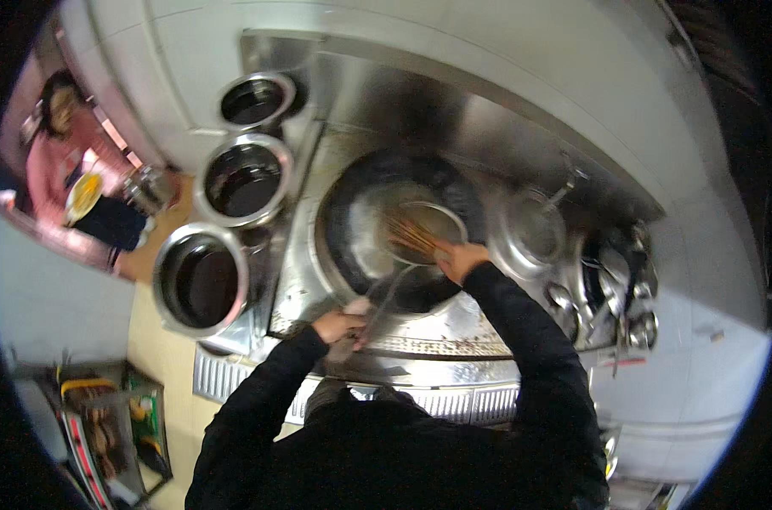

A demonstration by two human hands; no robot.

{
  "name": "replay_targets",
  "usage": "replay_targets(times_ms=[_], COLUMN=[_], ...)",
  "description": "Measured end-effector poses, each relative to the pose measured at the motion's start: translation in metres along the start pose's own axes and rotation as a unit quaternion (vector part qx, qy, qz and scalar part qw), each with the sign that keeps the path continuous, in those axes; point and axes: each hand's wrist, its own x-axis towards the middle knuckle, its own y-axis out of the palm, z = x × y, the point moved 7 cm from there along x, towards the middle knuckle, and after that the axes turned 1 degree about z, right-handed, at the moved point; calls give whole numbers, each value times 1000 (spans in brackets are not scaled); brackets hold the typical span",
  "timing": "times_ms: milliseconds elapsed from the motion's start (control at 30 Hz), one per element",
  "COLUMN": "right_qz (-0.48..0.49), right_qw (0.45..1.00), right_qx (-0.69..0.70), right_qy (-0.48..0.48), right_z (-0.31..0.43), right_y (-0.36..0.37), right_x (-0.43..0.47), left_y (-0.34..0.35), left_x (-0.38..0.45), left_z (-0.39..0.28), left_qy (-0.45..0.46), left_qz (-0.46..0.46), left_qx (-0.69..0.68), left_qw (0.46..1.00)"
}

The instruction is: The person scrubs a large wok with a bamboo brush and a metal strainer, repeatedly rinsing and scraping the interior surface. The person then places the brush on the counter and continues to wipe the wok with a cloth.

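Observation:
Before me a large dark wok (344, 223) is set in a steel range. My right hand (460, 260) grips a bamboo wok brush (411, 233), its bristles spread to the left. Beneath the brush lies a round metal ladle or strainer (457, 220), touching or inside the wok; motion blur hides which. My left hand (340, 326), at the wok's near edge, is closed around a handle with a pale cloth (359, 307). A thin metal handle (395, 285) runs from near that hand towards the round metal piece.
Three steel pots (200, 280) of dark liquid line the left side. A steel basin (531, 233) sits under a tap (574, 178) at right, beside ladles and utensils (606, 287). A person (73, 153) holding a plate of food stands far left. A shelf rack (115, 427) is lower left.

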Motion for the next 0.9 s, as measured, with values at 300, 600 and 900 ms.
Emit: replay_targets(times_ms=[300,600,900], right_qz=[3,-50,-64], right_qw=[998,998,996], right_qx=[-69,37,-15], right_qy=[-4,-23,55], right_z=[-6,-9,-20], right_y=[-5,-4,-8], right_x=[5,-20,-42], left_y=[-9,-19,-46], left_x=[-2,-14,-24], left_z=[3,-16,-51], left_qy=[-25,-32,-14], left_qz=[-3,-115,-173], left_qx=[-55,260,498], left_qw=[998,958,850])
